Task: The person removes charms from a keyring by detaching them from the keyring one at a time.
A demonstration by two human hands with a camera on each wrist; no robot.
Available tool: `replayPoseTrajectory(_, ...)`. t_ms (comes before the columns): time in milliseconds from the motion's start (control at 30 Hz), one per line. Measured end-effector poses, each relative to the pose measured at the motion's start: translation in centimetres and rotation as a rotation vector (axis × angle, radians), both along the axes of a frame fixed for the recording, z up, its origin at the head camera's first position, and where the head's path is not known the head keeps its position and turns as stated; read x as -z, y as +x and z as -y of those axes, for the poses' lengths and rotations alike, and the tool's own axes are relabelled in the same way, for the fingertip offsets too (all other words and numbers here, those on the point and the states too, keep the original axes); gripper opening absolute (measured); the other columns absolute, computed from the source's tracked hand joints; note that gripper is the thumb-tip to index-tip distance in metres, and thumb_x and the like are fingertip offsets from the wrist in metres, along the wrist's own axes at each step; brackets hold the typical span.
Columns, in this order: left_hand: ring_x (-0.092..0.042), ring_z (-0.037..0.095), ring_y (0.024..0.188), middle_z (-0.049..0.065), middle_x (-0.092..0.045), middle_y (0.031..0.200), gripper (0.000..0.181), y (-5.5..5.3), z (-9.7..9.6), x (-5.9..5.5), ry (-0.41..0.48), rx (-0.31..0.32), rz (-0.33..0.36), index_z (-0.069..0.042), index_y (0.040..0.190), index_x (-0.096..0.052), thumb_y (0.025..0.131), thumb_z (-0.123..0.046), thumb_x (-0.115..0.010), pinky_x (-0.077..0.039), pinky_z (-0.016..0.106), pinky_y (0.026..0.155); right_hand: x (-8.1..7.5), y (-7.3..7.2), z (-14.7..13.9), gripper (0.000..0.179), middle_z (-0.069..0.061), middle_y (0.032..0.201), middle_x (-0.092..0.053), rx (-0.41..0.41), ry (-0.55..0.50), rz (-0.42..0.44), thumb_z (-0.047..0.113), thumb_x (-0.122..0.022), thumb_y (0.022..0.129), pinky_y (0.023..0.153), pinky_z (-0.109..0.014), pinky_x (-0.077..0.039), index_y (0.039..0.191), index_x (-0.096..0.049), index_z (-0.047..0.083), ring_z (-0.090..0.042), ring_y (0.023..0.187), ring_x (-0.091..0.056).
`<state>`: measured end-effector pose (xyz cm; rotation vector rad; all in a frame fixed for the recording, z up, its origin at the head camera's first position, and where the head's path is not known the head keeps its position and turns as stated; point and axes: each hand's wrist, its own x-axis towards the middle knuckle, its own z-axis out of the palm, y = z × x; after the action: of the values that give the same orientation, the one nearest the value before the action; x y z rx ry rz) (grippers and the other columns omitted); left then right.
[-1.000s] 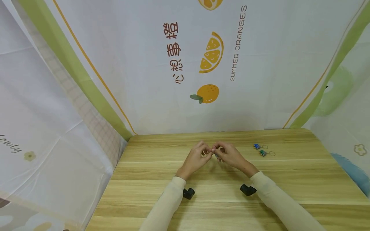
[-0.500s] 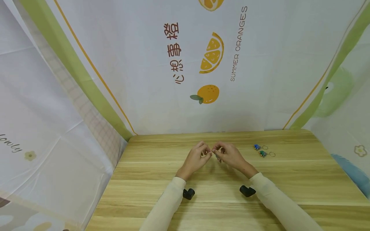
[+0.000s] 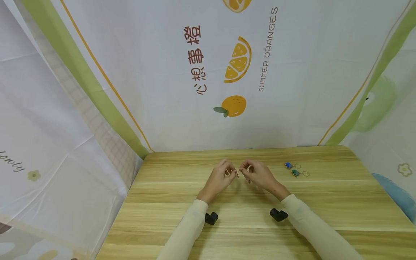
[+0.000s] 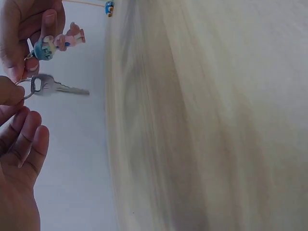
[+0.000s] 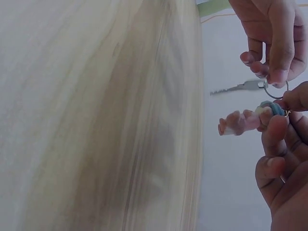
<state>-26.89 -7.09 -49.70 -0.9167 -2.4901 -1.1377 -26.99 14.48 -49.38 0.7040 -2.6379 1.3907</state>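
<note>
Over the table (image 3: 182, 213) my two hands meet at a metal key ring (image 4: 32, 88). Thumb and fingertip of my left hand (image 3: 218, 181) pinch the ring on one side. A silver key (image 4: 62, 88) hangs from it, teeth pointing down. My right hand (image 3: 259, 174) pinches the ring's other side at its gold link. From that link dangles a small figurine charm (image 4: 60, 42) with a teal top and pink body, next to the fingers. In the right wrist view, the figurine hangs beside the key, and fingertips cover parts of the ring.
Two more keychains lie at the right: one with a blue figure (image 3: 288, 165), one with a green figure (image 3: 295, 173), each with a ring. Black wrist mounts (image 3: 278, 214) jut below the forearms. A white printed curtain (image 3: 156, 90) rises behind the table's back edge.
A small gap has opened between my fingertips, and the key now shows hanging there. The hands otherwise stay in place; the two keychains on the table have not moved.
</note>
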Motion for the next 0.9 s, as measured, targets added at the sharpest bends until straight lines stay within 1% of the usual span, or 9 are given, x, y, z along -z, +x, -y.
replayPoseTrajectory(100,-0.067,0.025,0.091,0.007,-0.065,0.102,0.004,-0.05,-0.07,-0.15,0.002,-0.003,0.020,-0.003,0.104,-0.068,0.104,-0.008,-0.068,-0.061,0.035,0.080,-0.15,-0.01,0.05,0.012,-0.018,0.095,-0.075,0.012,-0.006,0.015,0.018,-0.067,0.107,0.048,-0.029,-0.049,0.110,-0.072,0.008,-0.036,0.061,-0.067)
replayPoseTrajectory(267,-0.060,0.014,0.084,0.007,-0.066,0.101,0.008,-0.05,-0.27,-0.40,-0.006,-0.010,0.030,-0.003,0.112,-0.067,0.104,-0.005,-0.068,-0.056,0.023,0.074,-0.17,-0.15,0.14,0.010,-0.009,0.093,-0.074,0.017,-0.011,0.003,0.016,-0.068,0.106,0.048,-0.029,-0.050,0.111,-0.072,0.008,-0.035,0.060,-0.067)
replayPoseTrajectory(367,-0.061,0.011,0.083,0.008,-0.067,0.102,0.010,-0.06,-0.39,-0.51,0.002,0.004,0.042,-0.003,0.114,-0.068,0.104,-0.005,-0.068,-0.056,0.020,0.075,-0.18,-0.20,0.19,0.008,-0.006,0.092,-0.074,0.021,-0.009,-0.011,0.015,-0.068,0.105,0.047,-0.028,-0.048,0.109,-0.072,0.009,-0.033,0.059,-0.066)
replayPoseTrajectory(467,-0.066,0.013,0.086,0.009,-0.068,0.104,0.010,-0.06,-0.48,-0.63,0.017,0.023,0.061,-0.001,0.114,-0.069,0.105,-0.005,-0.067,-0.058,0.020,0.079,-0.24,-0.20,0.25,0.007,-0.006,0.089,-0.074,0.025,-0.008,-0.026,0.014,-0.068,0.105,0.045,-0.027,-0.046,0.107,-0.073,0.009,-0.030,0.056,-0.065)
replayPoseTrajectory(567,-0.070,0.016,0.089,0.010,-0.069,0.105,0.010,-0.05,-0.49,-0.72,0.030,0.035,0.077,-0.001,0.113,-0.070,0.105,-0.005,-0.067,-0.060,0.020,0.081,-0.25,-0.14,0.29,0.007,-0.006,0.088,-0.073,0.026,-0.009,-0.050,0.014,-0.068,0.105,0.045,-0.027,-0.045,0.106,-0.073,0.009,-0.021,0.053,-0.062)
replayPoseTrajectory(700,-0.070,0.017,0.089,0.010,-0.071,0.106,0.010,-0.01,-0.43,-0.80,0.021,0.029,0.073,-0.002,0.113,-0.071,0.106,-0.007,-0.067,-0.060,0.020,0.080,-0.26,-0.13,0.32,0.007,-0.004,0.088,-0.073,0.031,0.001,-0.060,0.014,-0.069,0.104,0.045,-0.027,-0.045,0.107,-0.073,0.009,-0.009,0.052,-0.057)
replayPoseTrajectory(900,-0.065,0.012,0.084,0.008,-0.071,0.104,0.011,0.01,-0.33,-0.83,-0.010,0.006,0.049,-0.004,0.112,-0.073,0.107,-0.010,-0.066,-0.057,0.020,0.076,-0.32,-0.16,0.29,0.007,-0.007,0.087,-0.074,0.031,0.021,-0.049,0.016,-0.070,0.104,0.046,-0.027,-0.045,0.106,-0.073,0.010,-0.008,0.051,-0.057)
